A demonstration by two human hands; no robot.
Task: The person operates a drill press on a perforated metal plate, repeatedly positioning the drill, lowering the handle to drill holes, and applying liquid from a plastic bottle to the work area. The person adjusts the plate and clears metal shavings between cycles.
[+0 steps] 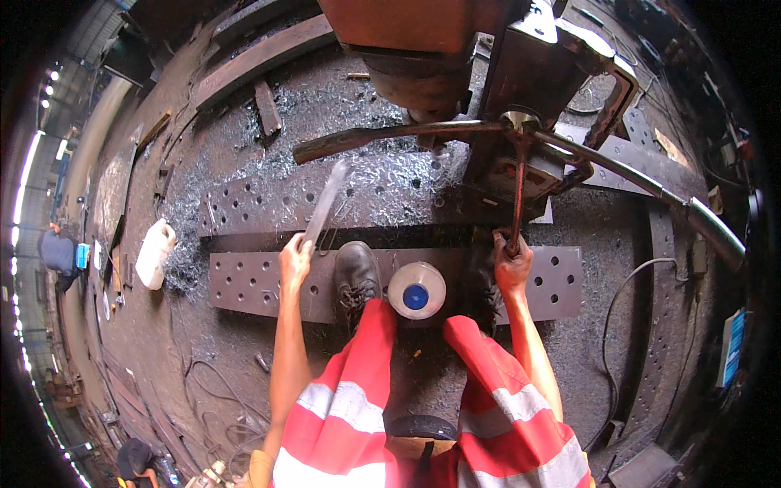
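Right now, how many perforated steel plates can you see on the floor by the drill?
2. One plate lies farther out, under the metal shavings beside the machine. The other plate lies nearer, under the boot, and runs across to the right hand. Shavings may hide more.

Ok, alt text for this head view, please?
Left hand holds a flat metal strip and right hand grips a drill lever, above perforated steel plates strewn with shavings; a boot rests on one plate.
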